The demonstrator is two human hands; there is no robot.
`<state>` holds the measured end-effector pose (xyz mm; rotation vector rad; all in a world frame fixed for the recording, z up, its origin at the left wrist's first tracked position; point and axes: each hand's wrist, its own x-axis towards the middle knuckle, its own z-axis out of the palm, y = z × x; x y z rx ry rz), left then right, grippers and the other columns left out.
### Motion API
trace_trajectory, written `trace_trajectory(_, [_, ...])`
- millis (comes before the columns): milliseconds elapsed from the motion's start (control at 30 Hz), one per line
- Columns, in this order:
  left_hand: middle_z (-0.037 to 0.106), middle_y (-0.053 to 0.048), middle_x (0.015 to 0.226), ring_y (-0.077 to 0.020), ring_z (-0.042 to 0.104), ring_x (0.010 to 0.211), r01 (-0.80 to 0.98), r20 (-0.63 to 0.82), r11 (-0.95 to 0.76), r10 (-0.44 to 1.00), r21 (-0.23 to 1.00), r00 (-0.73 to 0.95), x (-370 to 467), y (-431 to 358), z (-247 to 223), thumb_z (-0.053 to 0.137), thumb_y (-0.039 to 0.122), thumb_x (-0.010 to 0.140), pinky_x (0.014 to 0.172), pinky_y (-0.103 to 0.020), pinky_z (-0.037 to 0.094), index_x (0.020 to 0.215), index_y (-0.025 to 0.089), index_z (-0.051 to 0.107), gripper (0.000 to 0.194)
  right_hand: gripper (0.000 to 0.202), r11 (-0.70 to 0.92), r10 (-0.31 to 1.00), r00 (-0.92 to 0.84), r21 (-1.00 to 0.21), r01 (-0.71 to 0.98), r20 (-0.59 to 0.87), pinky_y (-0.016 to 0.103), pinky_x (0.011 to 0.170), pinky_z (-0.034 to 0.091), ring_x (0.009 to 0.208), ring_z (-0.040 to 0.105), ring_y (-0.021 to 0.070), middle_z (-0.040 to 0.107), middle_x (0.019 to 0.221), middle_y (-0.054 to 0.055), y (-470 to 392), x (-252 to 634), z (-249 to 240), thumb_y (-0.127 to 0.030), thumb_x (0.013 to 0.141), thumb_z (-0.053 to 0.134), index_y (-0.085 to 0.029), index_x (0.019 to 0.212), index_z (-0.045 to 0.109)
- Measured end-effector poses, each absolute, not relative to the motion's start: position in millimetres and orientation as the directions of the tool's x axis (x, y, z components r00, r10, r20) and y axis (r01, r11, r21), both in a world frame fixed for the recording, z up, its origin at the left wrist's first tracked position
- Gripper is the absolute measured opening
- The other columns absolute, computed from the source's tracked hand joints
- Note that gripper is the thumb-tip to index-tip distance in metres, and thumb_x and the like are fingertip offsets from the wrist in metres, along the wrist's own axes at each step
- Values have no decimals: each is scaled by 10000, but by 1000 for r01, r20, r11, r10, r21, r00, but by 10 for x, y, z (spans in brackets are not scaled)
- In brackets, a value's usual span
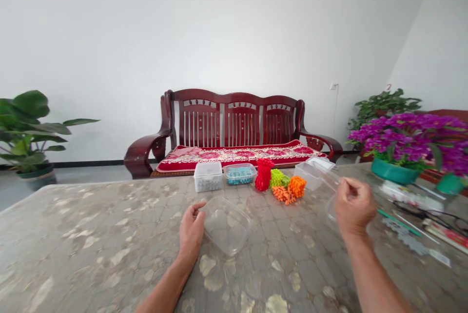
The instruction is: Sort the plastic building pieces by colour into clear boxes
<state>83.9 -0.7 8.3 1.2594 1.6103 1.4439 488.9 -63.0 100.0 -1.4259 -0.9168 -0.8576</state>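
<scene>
So in the head view, the left hand (192, 229), just left of lower centre, has thumb and fingers pinched on the rim of a clear plastic tub (227, 227) that's sitting on the patterned desk (109, 254). The right hand (354, 203), over at the right of the frame, is closed up like a loose fist, fingertips on a thin clear plastic piece (330, 179); it's too see-through to say exactly what. Around mid-frame, behind the tub, there's a lidded box (208, 177), then a container of blue pieces (240, 174), then a red cluster (263, 174), a yellow-green one (279, 179) and orange ones (290, 190). Purple flowers (405, 137) in a teal pot (395, 171) fill the right side, and a dark red bench (234, 127) stands beyond the desk.
</scene>
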Motion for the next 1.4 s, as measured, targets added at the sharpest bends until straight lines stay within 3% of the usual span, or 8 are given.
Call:
trace_trajectory(300, [550, 39, 600, -211, 558, 550, 265, 111, -17, 932, 964, -344, 865, -92, 174, 459, 460, 716, 541, -295, 418, 1085, 164, 630, 503, 124, -243, 344, -70, 160, 957, 936, 303, 724, 386, 729, 598, 187, 730, 819, 50, -944, 5144, 737, -224, 906, 565, -193, 824, 654])
trace_trajectory(600, [541, 65, 495, -233, 609, 531, 272, 98, -16, 951, 962, -292, 869, -94, 48, 452, 453, 746, 556, -310, 473, 1224, 131, 539, 583, 193, -193, 565, -33, 172, 966, 824, 327, 751, 351, 804, 578, 221, 701, 803, 65, -981, 5106, 587, -294, 910, 545, -209, 788, 669])
trace_trajectory(767, [539, 63, 519, -231, 621, 530, 350, 82, -2, 973, 937, -215, 905, -162, 122, 425, 430, 790, 546, -303, 465, 1234, 149, 527, 535, 223, -102, 557, 11, 55, 993, 830, 345, 778, 386, 811, 593, 226, 718, 855, 79, -976, 4956, 603, -333, 917, 537, -209, 784, 667])
trace_trajectory(900, [597, 22, 620, -254, 657, 641, 536, 98, 6, 981, 844, -166, 915, -213, 210, 402, 405, 842, 640, -340, 486, 1255, 175, 527, 489, 235, 220, 667, 35, -241, 945, 745, 356, 873, 454, 921, 637, 221, 718, 954, 77, -837, 4475, 553, -376, 936, 503, -219, 904, 675])
trace_trajectory(1033, [679, -107, 996, -300, 671, 946, 542, 209, -102, 968, 834, -139, 878, -155, 168, 369, 478, 880, 885, -454, 500, 1361, 138, 452, 595, 430, 303, 866, 58, -614, 728, 496, 425, 1036, 434, 1219, 561, 243, 616, 1325, 97, -650, 3846, 302, -422, 925, 486, -224, 1300, 560])
trace_trajectory(1133, [527, -170, 1383, -302, 472, 1335, 389, 315, -257, 945, 885, -92, 832, -84, 106, 360, 516, 883, 1124, -478, 353, 1407, 132, 423, 652, 567, 235, 955, 19, -796, 557, 295, 448, 1106, 389, 1341, 473, 243, 482, 1486, 100, -545, 3494, 74, -460, 926, 470, -239, 1446, 430])
trace_trajectory(1233, [360, -127, 1560, -264, 254, 1484, 282, 297, -298, 954, 912, 48, 796, -59, 100, 358, 532, 913, 1208, -455, 225, 1465, 172, 377, 658, 605, 204, 976, -35, -840, 502, 216, 452, 1156, 331, 1387, 425, 241, 410, 1540, 111, -458, 3310, -49, -470, 934, 449, -219, 1482, 393])
trace_trajectory(1400, [350, -99, 1584, -289, 295, 1471, 186, 257, -297, 943, 937, 212, 798, -41, 112, 488, 539, 897, 1208, -477, 236, 1476, 225, 396, 665, 534, 289, 953, -72, -805, 518, 295, 456, 1166, 324, 1374, 446, 234, 498, 1479, 104, -295, 3250, 0, -448, 954, 428, -222, 1436, 475])
